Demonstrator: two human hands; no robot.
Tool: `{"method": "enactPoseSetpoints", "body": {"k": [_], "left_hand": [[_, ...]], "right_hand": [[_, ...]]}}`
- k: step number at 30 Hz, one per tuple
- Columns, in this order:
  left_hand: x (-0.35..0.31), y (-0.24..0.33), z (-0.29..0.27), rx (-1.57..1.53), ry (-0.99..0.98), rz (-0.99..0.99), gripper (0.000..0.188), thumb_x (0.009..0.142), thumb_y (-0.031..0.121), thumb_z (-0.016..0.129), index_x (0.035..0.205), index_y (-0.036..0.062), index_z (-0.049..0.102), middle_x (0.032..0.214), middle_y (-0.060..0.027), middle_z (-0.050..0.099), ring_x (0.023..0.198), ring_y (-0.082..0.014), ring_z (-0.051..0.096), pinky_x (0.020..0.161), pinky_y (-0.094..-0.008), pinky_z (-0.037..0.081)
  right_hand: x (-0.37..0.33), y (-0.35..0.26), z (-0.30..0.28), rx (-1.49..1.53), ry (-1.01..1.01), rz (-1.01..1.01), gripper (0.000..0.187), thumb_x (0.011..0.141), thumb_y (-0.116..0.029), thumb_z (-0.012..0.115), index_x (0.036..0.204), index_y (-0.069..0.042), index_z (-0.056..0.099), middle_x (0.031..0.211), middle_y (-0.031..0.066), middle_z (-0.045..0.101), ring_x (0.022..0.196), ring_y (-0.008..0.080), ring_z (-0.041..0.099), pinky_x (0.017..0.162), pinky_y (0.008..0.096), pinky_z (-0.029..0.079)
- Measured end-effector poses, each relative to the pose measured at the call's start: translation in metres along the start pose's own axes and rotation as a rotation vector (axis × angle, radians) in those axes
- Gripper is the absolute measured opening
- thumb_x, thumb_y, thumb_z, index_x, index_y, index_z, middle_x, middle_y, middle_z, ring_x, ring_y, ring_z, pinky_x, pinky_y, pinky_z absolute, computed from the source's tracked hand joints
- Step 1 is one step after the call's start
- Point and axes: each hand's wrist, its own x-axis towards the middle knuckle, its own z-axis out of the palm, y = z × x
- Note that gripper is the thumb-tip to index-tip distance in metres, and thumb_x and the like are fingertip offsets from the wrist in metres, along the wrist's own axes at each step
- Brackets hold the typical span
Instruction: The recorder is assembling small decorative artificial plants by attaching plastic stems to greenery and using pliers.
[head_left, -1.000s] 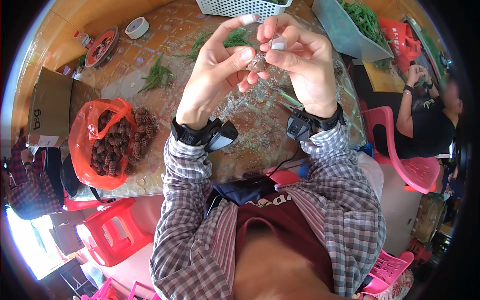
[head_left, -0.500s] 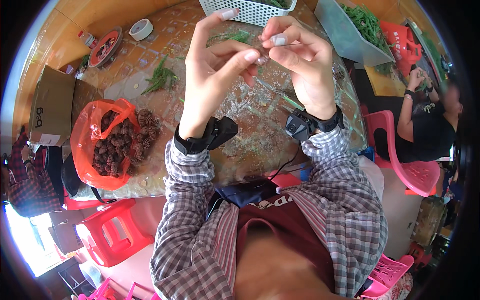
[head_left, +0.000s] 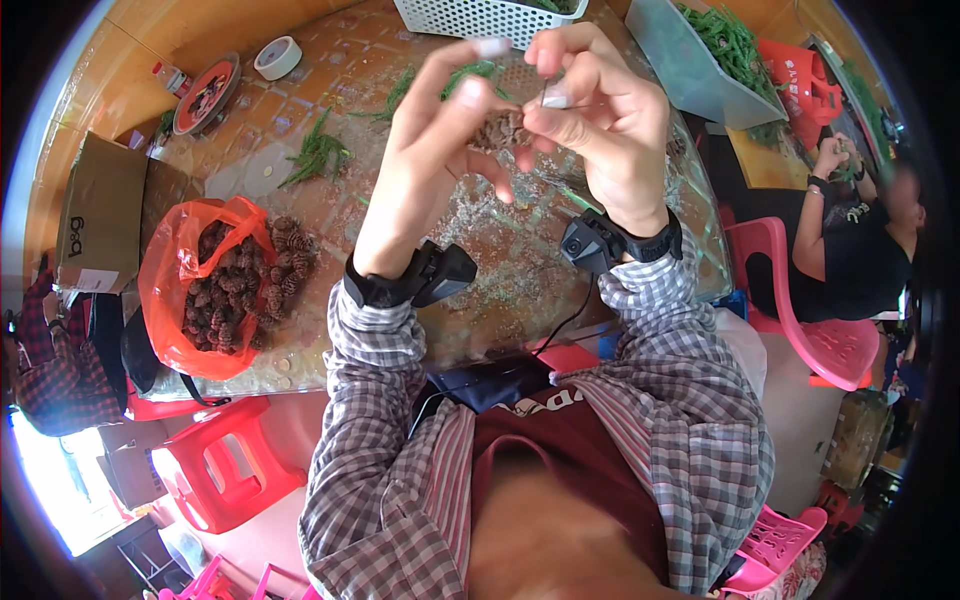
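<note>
A brown pine cone (head_left: pixel 497 131) is held up over the table between my two hands, partly hidden by fingers. My right hand (head_left: pixel 605 125) is closed in a pinch beside the cone, on a thin dark wire (head_left: pixel 544 90) that shows between its fingertips. My left hand (head_left: pixel 430 150) has its thumb and index finger raised and apart. Its lower fingers curve near the underside of the cone; whether they touch it is hard to see. To the left, an orange-red plastic bag (head_left: pixel 165 300) lies open with several more pine cones (head_left: pixel 235 290) in and beside it.
Green sprigs (head_left: pixel 318 158) and white crumbs lie on the glass-topped table (head_left: pixel 450 320). A white perforated basket (head_left: pixel 480 22) and a clear bin (head_left: pixel 690 75) of greenery stand at the back. A tape roll (head_left: pixel 278 58), a round tray (head_left: pixel 207 95) and a cardboard box (head_left: pixel 98 215) are left. Another person (head_left: pixel 850 240) sits right.
My left thumb has lifted off and spread from the right fingertips. The pine cone, mostly hidden before, now shows between my hands. My right fingers have turned the wire more upright.
</note>
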Motion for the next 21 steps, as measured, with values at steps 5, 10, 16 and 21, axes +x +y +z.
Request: {"method": "enactPoseSetpoints", "body": {"k": [5,10,16,21], "left_hand": [[0.004,-0.014,0.002,0.162,0.053,0.228,0.049,0.076,0.004,0.062,0.118,0.0034,0.036,0.081,-0.0105,0.060,0.067,-0.0162,0.056,0.054,-0.0259,0.048],[0.001,-0.014,0.002,1.479,0.066,1.178,0.046,0.074,0.004,0.063,0.114,0.0031,0.040,0.082,-0.0106,0.060,0.067,-0.0186,0.057,0.059,-0.0267,0.049],[0.017,-0.018,-0.013,0.970,0.103,0.897,0.033,0.074,0.006,0.064,0.104,0.0030,0.049,0.085,-0.0109,0.062,0.069,-0.0208,0.059,0.060,-0.0269,0.048],[0.051,-0.045,-0.095,1.069,0.227,0.377,0.035,0.076,0.014,0.062,0.107,0.0067,0.049,0.089,-0.0119,0.062,0.076,-0.0240,0.062,0.063,-0.0299,0.048]], "right_hand": [[-0.002,0.007,0.005,-0.015,0.074,0.006,0.015,0.072,-0.001,0.063,0.066,-0.003,0.050,0.092,0.0056,0.046,0.092,0.0176,0.045,0.084,0.0306,0.034],[-0.007,0.028,0.011,0.337,0.144,0.055,0.011,0.075,-0.001,0.059,0.070,-0.004,0.049,0.090,0.0043,0.045,0.091,0.0156,0.043,0.085,0.0297,0.033],[0.001,0.031,-0.004,0.337,0.194,0.123,0.006,0.077,-0.002,0.056,0.077,-0.003,0.050,0.089,0.0058,0.050,0.090,0.0183,0.050,0.081,0.0306,0.039],[0.014,-0.008,-0.001,0.372,0.554,0.067,0.006,0.083,-0.008,0.053,0.082,-0.002,0.051,0.082,0.0083,0.056,0.071,0.0175,0.056,0.063,0.0288,0.047]]}}
